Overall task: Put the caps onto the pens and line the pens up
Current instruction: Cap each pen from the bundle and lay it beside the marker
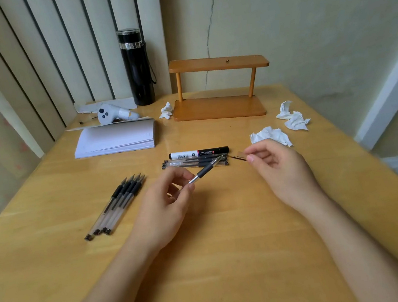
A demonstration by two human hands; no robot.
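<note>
My left grip [173,193] clamps a pen [207,170], just before the marker [198,153]. My right grip [271,160] pinches a cap [240,156] right of the marker. Uncapped pens [119,204] lie well left.

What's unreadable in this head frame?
- Cap in right hand: blurred, partly behind the fingertips.
- Pen in left hand: lower barrel hidden in the palm.
- Marker label: too small.
- Capped pens: count unclear, overlapped by the held pen.

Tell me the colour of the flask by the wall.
Black, with a silver band near the lid; flask, head view.
</note>
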